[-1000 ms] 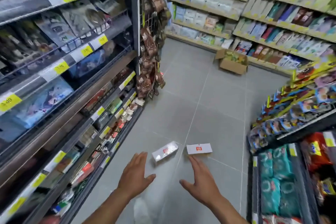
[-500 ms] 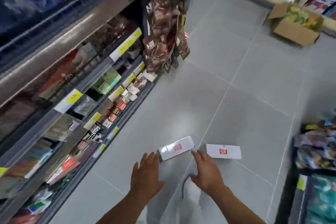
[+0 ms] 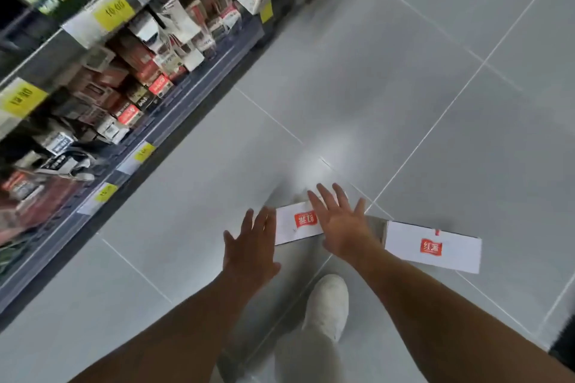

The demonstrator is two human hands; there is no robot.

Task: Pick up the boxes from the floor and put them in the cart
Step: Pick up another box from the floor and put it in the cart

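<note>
A person bends over a grey tiled floor [image 3: 404, 87] in a shop aisle, both hands stretched toward a white box [image 3: 294, 228] with a red logo. The left hand [image 3: 252, 249] hangs at the box's left end and the right hand [image 3: 342, 227] covers its right end. The fingers of both are spread wide and hold nothing; whether they touch the box cannot be told. A second box [image 3: 435, 246] lies flat just to the right. A white shoe [image 3: 326, 301] stands below, and stocked shelves [image 3: 124, 78] line the left.
</note>
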